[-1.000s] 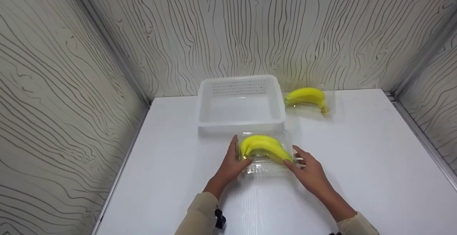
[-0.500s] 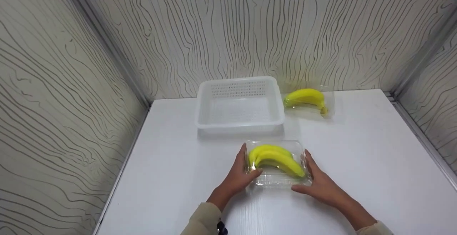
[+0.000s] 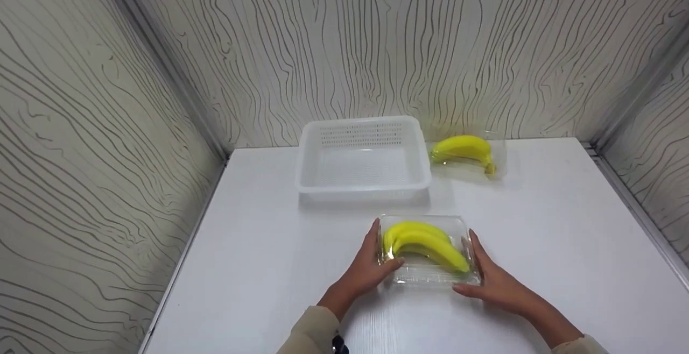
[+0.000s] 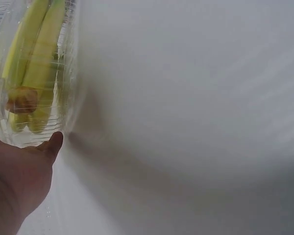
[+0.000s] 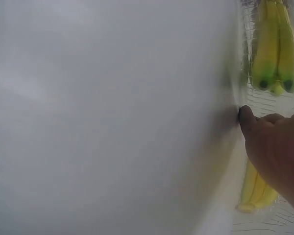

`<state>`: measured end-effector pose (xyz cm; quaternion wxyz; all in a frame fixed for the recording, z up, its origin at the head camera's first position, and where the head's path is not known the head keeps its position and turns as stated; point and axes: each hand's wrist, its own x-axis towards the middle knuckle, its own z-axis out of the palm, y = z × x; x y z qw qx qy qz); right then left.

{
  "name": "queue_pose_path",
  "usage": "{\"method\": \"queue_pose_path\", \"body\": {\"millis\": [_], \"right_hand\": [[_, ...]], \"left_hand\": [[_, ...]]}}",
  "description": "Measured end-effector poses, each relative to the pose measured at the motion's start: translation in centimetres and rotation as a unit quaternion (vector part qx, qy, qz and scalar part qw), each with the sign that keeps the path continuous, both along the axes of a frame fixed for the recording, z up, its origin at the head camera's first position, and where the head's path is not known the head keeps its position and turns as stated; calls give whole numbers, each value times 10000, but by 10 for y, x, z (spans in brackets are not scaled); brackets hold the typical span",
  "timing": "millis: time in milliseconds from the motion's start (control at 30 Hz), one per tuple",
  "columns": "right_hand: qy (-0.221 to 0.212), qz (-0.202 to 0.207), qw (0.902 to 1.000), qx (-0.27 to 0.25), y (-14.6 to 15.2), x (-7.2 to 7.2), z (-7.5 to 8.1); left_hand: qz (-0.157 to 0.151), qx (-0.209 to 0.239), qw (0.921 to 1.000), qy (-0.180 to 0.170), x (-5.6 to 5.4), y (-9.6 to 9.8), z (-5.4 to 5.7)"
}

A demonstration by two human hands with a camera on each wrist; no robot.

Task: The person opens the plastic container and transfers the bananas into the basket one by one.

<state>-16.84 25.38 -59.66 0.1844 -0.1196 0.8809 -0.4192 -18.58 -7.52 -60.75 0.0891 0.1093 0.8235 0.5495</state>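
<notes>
- One near box point(image 3: 433, 276), of clear plastic, was found in front of the white basket point(image 3: 364, 188) and slightly right of it; whether it bore on the table point(image 3: 258, 225) could not be confirmed.
- Yellow bananas point(image 3: 433, 246) lay inside the near box; filling was judged complete, though lid fastening could not be verified.
- Left hand point(image 3: 366, 270) gripped the near box, fingers along its side, thumb over the front edge.
- Right hand point(image 3: 498, 287) held the opposite end, thumb spread wide from the fingers at the front corner.
- One far box point(image 3: 499, 155), likewise loaded with fruit point(image 3: 464, 145), lay untouched just right of the white basket; contact between them could not be determined.
- Neither box stood inside the white basket; any placing there was judged not begun.
- Release of the near box was recorded as outstanding.
</notes>
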Motion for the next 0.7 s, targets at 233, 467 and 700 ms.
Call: {"method": "queue_pose_path", "body": {"millis": [233, 467, 700], "right_hand": [[-186, -23, 9997, 163, 0, 0, 1], [-293, -69, 9994, 182, 1, -1, 6], [-167, -103, 9996, 213, 0, -3, 1]], "left_hand": [[-32, -67, 9999, 132, 0, 1, 3], [69, -822, 9950, 563, -3, 2, 18], [-251, -2169, 9663, 1364, -5, 9, 42]]}}
